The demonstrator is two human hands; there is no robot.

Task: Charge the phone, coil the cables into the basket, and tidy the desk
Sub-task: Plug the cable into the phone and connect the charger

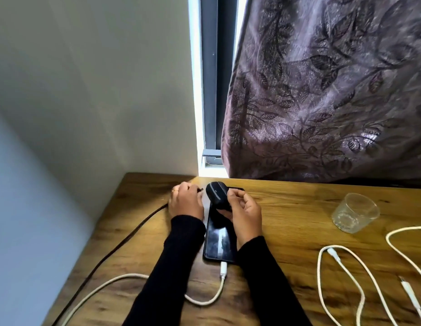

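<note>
A black phone (pixel 219 241) lies flat on the wooden desk (pixel 287 215), with a white cable (pixel 125 278) plugged into its near end and looping off to the lower left. My right hand (pixel 243 214) grips a small black oval device (pixel 216 190) just above the phone's far end. My left hand (pixel 184 201) pinches the tip of a dark thin cable (pixel 125 238) that runs down the desk's left side. The cable tip sits close to the black device.
A clear drinking glass (pixel 355 212) stands at the right of the desk. Loose white cables (pixel 341 274) sprawl at the lower right. A patterned purple curtain (pixel 334 90) hangs behind the desk; a white wall (pixel 87 90) closes the left.
</note>
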